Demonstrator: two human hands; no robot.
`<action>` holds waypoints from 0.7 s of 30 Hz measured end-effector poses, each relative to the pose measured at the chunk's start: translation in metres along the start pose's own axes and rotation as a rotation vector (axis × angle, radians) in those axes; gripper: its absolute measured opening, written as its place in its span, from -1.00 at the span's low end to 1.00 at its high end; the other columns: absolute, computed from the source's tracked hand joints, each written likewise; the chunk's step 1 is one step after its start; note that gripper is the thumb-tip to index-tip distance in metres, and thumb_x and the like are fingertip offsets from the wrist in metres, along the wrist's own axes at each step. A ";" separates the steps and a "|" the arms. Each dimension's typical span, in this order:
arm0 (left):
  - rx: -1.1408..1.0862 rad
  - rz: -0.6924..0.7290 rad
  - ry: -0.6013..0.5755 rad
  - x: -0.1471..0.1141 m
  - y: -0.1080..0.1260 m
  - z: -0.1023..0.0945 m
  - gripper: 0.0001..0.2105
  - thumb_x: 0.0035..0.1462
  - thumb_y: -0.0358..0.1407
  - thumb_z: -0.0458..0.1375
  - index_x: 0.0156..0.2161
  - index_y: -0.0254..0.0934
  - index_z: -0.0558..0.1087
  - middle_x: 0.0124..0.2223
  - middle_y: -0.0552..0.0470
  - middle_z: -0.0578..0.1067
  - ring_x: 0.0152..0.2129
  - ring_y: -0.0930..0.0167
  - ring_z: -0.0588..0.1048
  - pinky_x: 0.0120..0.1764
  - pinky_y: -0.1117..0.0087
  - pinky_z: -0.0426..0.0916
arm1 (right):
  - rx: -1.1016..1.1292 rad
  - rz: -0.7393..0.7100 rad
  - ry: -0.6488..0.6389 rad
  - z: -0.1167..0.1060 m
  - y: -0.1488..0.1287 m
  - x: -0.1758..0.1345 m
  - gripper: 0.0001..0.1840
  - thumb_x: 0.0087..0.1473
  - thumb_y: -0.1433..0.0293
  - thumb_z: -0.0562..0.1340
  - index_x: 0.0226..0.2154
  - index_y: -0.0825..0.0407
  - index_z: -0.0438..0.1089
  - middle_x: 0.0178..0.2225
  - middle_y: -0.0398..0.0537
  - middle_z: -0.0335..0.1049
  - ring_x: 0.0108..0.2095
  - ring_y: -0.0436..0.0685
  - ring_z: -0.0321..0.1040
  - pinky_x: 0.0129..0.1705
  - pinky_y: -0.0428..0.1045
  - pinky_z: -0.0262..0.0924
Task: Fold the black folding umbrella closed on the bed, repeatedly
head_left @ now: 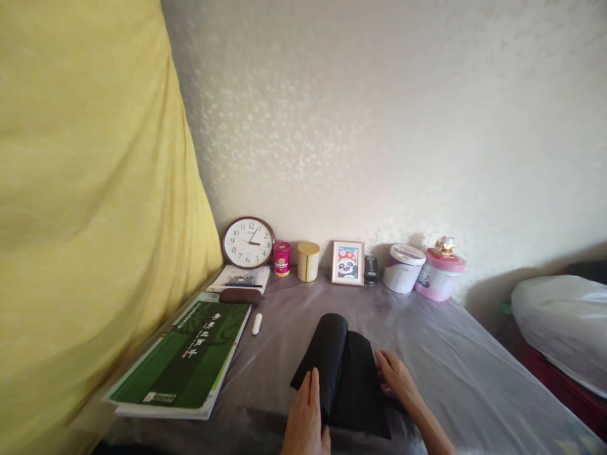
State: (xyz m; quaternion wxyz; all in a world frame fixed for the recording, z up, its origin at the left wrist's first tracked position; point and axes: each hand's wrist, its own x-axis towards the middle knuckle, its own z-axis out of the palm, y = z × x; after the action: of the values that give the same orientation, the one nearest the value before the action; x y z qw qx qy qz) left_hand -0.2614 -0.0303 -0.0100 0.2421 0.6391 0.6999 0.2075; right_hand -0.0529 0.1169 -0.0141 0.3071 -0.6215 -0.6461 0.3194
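A black sheet (360, 379), thin like plastic or cloth, lies on the covered table in front of me. Its left part is bent over into a thick roll (328, 354), while the right part spreads flat. My left hand (306, 411) holds the near left end of the roll, its fingers straight along the side and the thumb at the near end. At the sheet's right edge, my right hand (393, 379) has its fingers curled and closed on the border. The fingertips are partly hidden there.
Left of the sheet lie a green book (190, 360), a brown case (239, 296) and a small white stick-like object (257, 324). Along the wall stand a clock (249, 242), a pink can (281, 259), a yellow-lidded can (308, 262), a framed picture (348, 263) and two tubs (403, 270). A yellow curtain (95, 189) hangs left.
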 end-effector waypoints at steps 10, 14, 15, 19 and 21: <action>-0.013 0.026 0.057 -0.004 0.000 0.002 -0.18 -0.18 -0.56 -0.04 0.24 -0.46 -0.26 0.29 -0.17 -0.05 0.20 0.33 0.02 0.20 0.36 -0.03 | 0.109 0.042 0.026 0.005 -0.031 -0.006 -0.50 -0.03 0.02 -0.01 -0.30 0.03 0.41 -0.39 -0.01 0.47 -0.35 0.15 0.41 -0.41 -0.03 0.25; 0.002 -0.008 0.069 -0.006 0.004 0.001 -0.19 -0.19 -0.60 -0.06 0.24 -0.45 -0.25 0.29 -0.16 -0.04 0.21 0.36 0.01 0.20 0.36 -0.06 | 0.131 -0.033 0.031 0.015 -0.037 -0.009 -0.54 -0.05 0.03 0.05 -0.39 0.03 0.44 -0.41 -0.03 0.47 -0.30 0.19 0.39 -0.35 -0.02 0.25; 0.000 -0.012 0.076 -0.006 0.004 0.002 -0.19 -0.19 -0.61 -0.07 0.24 -0.45 -0.24 0.29 -0.15 -0.04 0.21 0.37 0.00 0.20 0.37 -0.06 | 0.140 -0.048 0.024 0.016 -0.039 -0.010 -0.55 -0.05 0.03 0.05 -0.42 0.02 0.44 -0.45 -0.05 0.46 -0.33 0.19 0.39 -0.38 -0.02 0.24; -0.018 -0.017 0.089 -0.006 0.003 0.005 -0.19 -0.20 -0.62 -0.08 0.24 -0.46 -0.24 0.29 -0.15 -0.04 0.21 0.38 0.01 0.20 0.39 -0.06 | 0.214 -0.084 0.014 0.016 -0.052 -0.017 -0.55 -0.03 0.02 0.05 -0.51 0.03 0.40 -0.57 -0.12 0.38 -0.45 0.13 0.32 -0.47 -0.06 0.17; -0.025 -0.014 0.085 -0.006 0.001 0.007 -0.17 -0.22 -0.62 -0.07 0.24 -0.45 -0.26 0.29 -0.15 -0.04 0.21 0.36 0.01 0.20 0.37 -0.05 | 0.245 -0.129 0.037 0.014 -0.062 -0.019 -0.54 -0.03 0.00 0.06 -0.53 0.05 0.38 -0.59 -0.13 0.34 -0.48 0.10 0.28 -0.48 -0.08 0.14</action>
State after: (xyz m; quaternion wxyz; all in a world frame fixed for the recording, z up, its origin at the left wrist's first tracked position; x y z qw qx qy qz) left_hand -0.2563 -0.0360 -0.0150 0.2217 0.6218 0.7112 0.2416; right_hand -0.1007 0.0960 0.0262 0.4123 -0.5423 -0.6352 0.3639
